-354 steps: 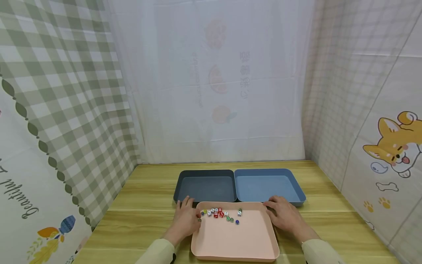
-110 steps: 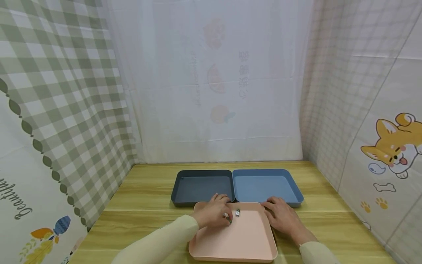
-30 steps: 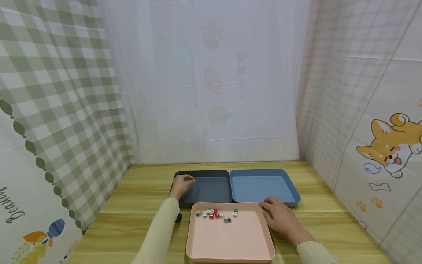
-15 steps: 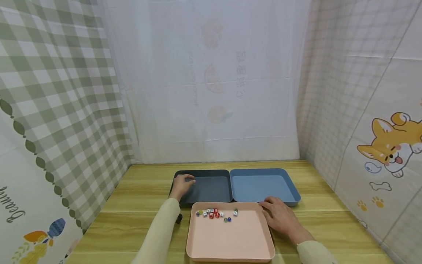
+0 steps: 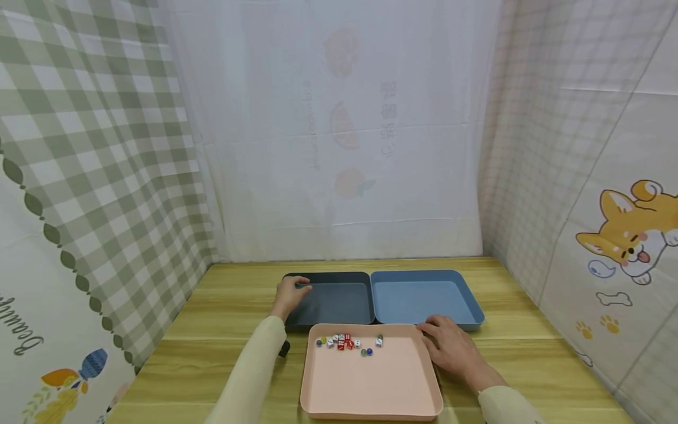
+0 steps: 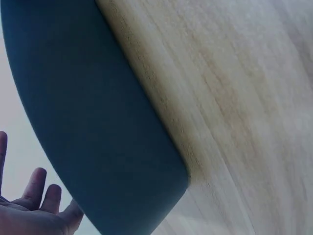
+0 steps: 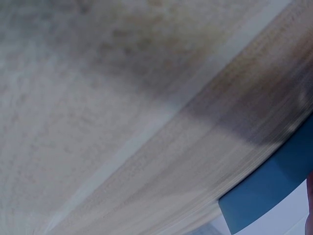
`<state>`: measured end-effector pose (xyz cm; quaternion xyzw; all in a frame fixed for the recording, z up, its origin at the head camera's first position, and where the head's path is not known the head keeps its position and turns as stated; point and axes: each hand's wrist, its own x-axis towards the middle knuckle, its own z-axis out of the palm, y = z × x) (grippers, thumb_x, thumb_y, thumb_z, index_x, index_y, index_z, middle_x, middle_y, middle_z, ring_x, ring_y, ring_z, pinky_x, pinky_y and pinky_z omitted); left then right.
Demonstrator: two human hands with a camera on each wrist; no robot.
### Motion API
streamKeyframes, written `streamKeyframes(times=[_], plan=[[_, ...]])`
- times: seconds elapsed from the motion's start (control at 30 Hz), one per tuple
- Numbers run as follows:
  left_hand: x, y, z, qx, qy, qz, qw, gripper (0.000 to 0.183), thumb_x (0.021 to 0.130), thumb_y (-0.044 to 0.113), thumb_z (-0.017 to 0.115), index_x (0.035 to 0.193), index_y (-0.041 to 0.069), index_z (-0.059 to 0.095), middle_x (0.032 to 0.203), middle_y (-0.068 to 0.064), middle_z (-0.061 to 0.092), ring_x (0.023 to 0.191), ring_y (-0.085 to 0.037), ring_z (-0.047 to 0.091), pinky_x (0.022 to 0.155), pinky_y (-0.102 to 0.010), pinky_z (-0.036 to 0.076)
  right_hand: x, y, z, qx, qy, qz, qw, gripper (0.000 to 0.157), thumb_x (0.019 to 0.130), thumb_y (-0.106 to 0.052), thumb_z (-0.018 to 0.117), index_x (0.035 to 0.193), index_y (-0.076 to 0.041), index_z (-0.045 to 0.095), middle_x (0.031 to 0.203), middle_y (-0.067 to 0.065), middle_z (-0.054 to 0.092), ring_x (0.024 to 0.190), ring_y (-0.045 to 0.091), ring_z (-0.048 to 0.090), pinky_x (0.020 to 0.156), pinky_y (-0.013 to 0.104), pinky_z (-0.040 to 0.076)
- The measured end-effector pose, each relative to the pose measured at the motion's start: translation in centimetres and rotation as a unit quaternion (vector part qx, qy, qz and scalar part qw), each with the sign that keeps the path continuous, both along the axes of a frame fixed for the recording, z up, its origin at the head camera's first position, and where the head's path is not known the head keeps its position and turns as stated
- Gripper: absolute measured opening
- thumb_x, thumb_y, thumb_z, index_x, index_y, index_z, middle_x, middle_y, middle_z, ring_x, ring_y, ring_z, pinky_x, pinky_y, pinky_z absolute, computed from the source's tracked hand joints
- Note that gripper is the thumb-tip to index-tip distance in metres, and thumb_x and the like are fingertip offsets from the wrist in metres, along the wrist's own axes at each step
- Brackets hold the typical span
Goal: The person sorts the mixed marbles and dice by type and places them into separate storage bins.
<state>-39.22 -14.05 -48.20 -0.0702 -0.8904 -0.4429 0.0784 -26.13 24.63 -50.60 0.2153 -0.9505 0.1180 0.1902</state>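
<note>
Marbles [image 5: 369, 351] and dice [image 5: 341, 345] are lying in the pink tray's [image 5: 371, 388] far part. I am judging them light and hard, the marbles slippery, so favouring a fingertip pinch at mid-height. The marbles are showing blue and green, the dice red and white. My left hand [image 5: 288, 295] is hovering over the dark tray [image 5: 340, 303], fingers parted; I cannot tell whether my right hand [image 5: 449, 343] is pinching the pink tray's rim.

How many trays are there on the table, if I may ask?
3: the dark grey tray at back left, the blue tray beside it on the right, and the pink tray in front of both. None appears hidden.
</note>
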Motion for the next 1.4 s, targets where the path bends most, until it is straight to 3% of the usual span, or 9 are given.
streamKeyframes(times=[0.47,0.63,1.03,1.27,1.4], plan=[[0.6,0.0,0.8,0.018,0.007,-0.034,0.9992,0.027,0.096,0.017,0.067,0.12,0.006,0.07,0.133,-0.016,0.057,0.129,-0.037,0.048,0.102,-0.055,0.041,0.2,0.0,0.3,0.001,-0.006,-0.008,1.0,0.024,0.09,-0.014,0.071,0.114,-0.011,0.073,0.106,0.004,0.061,0.098,0.027,0.058,0.081,0.046,0.052],[1.5,0.0,1.0,0.012,0.018,-0.052,0.9984,0.025,0.095,0.018,0.068,0.118,0.007,0.071,0.135,-0.018,0.055,0.131,-0.038,0.044,0.104,-0.056,0.038,0.3,0.0,0.4,0.001,-0.008,-0.01,1.0,0.024,0.09,-0.014,0.071,0.114,-0.011,0.073,0.106,0.004,0.061,0.098,0.027,0.058,0.081,0.046,0.052],[4.0,0.0,1.4,0.003,0.003,-0.091,0.9958,0.028,0.094,0.024,0.07,0.117,0.009,0.072,0.145,-0.019,0.045,0.136,-0.041,0.038,0.104,-0.06,0.036,0.3,0.1,0.2,-0.003,0.006,-0.005,1.0,0.023,0.09,-0.014,0.071,0.113,-0.012,0.073,0.105,0.004,0.061,0.096,0.026,0.057,0.079,0.046,0.052],[5.9,0.0,0.4,-0.02,0.027,-0.111,0.9933,0.026,0.093,0.022,0.071,0.114,0.007,0.072,0.146,-0.022,0.043,0.137,-0.047,0.032,0.105,-0.064,0.032,0.1,0.2,0.0,-0.002,-0.008,-0.007,1.0,0.025,0.091,-0.015,0.07,0.115,-0.011,0.073,0.108,0.006,0.061,0.099,0.028,0.057,0.081,0.047,0.052],[6.9,0.0,-0.7,-0.056,0.054,-0.112,0.9907,0.023,0.091,0.02,0.073,0.11,0.007,0.073,0.142,-0.024,0.045,0.134,-0.049,0.034,0.104,-0.067,0.029,0.0,0.2,0.0,-0.001,-0.012,-0.007,1.0,0.025,0.091,-0.016,0.069,0.116,-0.011,0.073,0.108,0.006,0.061,0.099,0.028,0.057,0.081,0.047,0.052]])
